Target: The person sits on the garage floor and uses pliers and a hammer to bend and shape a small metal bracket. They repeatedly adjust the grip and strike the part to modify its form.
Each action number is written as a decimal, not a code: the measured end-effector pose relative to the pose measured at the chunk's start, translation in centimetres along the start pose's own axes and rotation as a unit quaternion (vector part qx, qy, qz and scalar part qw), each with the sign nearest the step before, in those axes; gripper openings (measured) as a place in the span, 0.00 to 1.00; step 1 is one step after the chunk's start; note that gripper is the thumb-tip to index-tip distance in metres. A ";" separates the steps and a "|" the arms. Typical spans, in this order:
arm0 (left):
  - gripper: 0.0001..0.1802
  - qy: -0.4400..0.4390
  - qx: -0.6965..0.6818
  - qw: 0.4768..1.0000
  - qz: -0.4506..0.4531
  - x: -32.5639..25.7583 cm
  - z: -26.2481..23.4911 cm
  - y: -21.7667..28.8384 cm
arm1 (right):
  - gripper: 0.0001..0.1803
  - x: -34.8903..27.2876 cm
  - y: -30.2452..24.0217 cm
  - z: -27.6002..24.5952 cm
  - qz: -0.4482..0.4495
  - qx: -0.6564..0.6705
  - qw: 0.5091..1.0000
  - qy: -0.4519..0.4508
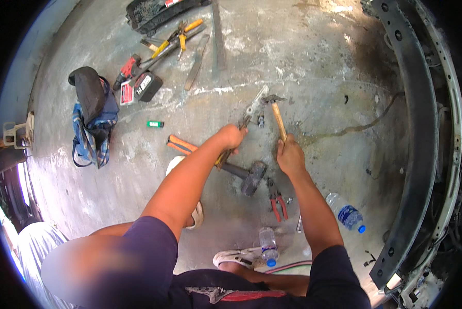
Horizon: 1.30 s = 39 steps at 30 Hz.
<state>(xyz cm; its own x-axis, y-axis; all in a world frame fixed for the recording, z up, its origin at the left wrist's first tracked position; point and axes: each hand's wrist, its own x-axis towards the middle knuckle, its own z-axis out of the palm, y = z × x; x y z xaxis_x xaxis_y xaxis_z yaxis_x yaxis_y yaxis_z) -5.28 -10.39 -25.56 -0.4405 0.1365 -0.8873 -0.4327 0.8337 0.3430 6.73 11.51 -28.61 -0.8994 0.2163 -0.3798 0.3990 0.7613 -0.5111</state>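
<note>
My left hand (232,138) is closed around pliers (224,156) with yellow on the handles. Their jaws reach toward a pale, flat metal piece (255,103) on the concrete; whether they clamp it I cannot tell. In my right hand (291,156) is a hammer (278,119), gripped by its wooden handle. The hammer's dark head is beside the metal piece, above a small metallic part (261,121). Below my left forearm lies a sledgehammer (253,178) with an orange-and-black handle. Red-handled pliers (276,200) rest nearer to me.
Two water bottles (348,215) lie near my right arm and foot. Farther left are a green lighter (155,124), a cordless drill (139,77), a blue bag (93,123), several hand tools (177,40) and a black toolbox (154,14). A long dark metal beam (421,154) borders the right.
</note>
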 end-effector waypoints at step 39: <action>0.33 -0.053 -0.043 0.998 -0.006 0.4 -0.2 0.5 | 0.19 0.8 -0.3 -1.2 -0.020 -0.063 0.998 0.002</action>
<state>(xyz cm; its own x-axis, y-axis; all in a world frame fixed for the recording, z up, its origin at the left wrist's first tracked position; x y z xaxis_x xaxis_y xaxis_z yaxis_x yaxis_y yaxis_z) -5.85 -10.08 -25.67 -0.3502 0.1865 -0.9179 -0.5053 0.7876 0.3528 5.65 12.18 -27.85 -0.9153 0.1860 -0.3572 0.3365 0.8405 -0.4247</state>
